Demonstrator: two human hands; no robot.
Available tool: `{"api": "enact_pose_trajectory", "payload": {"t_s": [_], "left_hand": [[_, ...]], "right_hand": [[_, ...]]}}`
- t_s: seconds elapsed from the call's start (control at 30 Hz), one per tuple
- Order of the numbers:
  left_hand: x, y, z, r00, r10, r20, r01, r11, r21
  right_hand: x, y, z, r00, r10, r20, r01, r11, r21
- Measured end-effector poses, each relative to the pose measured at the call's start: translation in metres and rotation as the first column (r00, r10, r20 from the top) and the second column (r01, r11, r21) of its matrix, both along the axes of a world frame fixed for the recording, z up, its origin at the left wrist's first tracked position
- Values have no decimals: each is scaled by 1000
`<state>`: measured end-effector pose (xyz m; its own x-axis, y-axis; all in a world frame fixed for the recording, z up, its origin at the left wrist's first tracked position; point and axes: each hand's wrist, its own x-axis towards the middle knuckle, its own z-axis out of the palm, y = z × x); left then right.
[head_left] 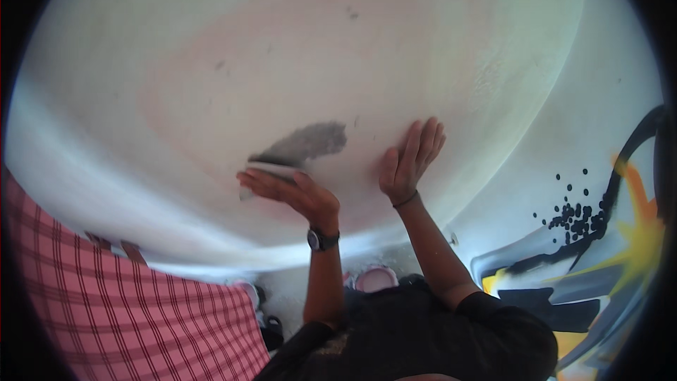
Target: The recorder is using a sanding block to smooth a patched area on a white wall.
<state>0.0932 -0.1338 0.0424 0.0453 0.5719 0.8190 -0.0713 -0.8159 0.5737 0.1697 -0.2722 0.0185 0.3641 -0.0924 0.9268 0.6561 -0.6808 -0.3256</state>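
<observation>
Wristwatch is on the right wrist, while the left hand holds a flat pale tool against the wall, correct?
No: the head view shows the wristwatch on the left wrist. The left hand does hold the flat pale tool against the wall.

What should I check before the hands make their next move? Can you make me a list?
1. Left hand has the pale block: ok, the hand lies over it.
2. Block sits flat on the big pale surface: cannot tell, its underside is hidden.
3. Right hand holds no tool: ok, it is spread against the surface.
4. Hands apart from each other: ok, there's a gap between them.
5. Surface all one colour: not ok, a dark grey patch shows just above the block.
6. Watch on the left wrist: ok, it's there.
</observation>
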Motion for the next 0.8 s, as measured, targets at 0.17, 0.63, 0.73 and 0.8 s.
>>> {"api": "enact_pose_trajectory", "payload": {"t_s": [0.17, 0.63, 0.73, 0.8], "left_hand": [[2, -17, -25, 930, 115, -350, 43, 910, 413], [21, -32, -23, 985, 59, -162, 0, 941, 338], [16, -22, -17, 993, 92, -69, -75, 974, 213], [14, -11, -11, 995, 101, -21, -96, 983, 155]], "right_hand": [[7, -2, -12, 998, 10, 63, -9, 1000, -16], [17, -5, -13, 995, -19, 101, 18, 1000, 9], [14, -8, -15, 994, -30, 100, 30, 1000, 5], [16, -10, -17, 994, -45, 96, 45, 999, -2]]}}
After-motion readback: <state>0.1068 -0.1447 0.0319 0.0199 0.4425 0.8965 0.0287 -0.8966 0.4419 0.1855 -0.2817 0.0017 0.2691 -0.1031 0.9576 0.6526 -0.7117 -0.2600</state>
